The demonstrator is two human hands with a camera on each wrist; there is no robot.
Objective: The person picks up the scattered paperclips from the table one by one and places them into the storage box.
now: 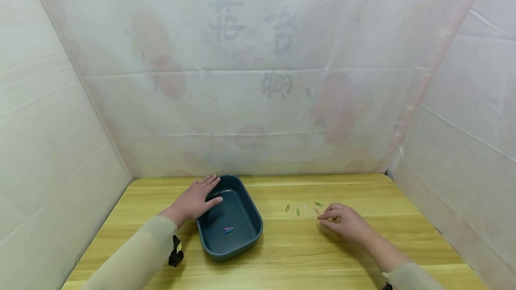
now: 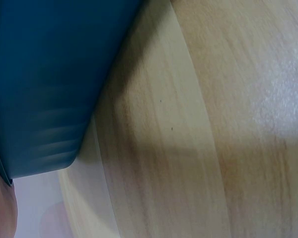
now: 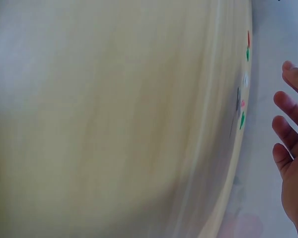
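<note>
On the wooden table [image 1: 363, 254], lower right, my right hand [image 1: 346, 223] hovers loosely curled and empty over light, slippery paper clips [image 1: 306, 209], best pinched edgewise, while my left hand [image 1: 195, 200] rests flat-fingered on the blue tray [image 1: 250, 240].

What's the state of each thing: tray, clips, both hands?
tray: upright on the table, a few clips inside
clips in tray: lying on its floor in a small bunch
loose clips: scattered flat on the table, right of the tray
left hand: fingers straight, resting on the tray's left rim
right hand: fingers curled at the loose clips; whether it pinches one is unclear
</note>
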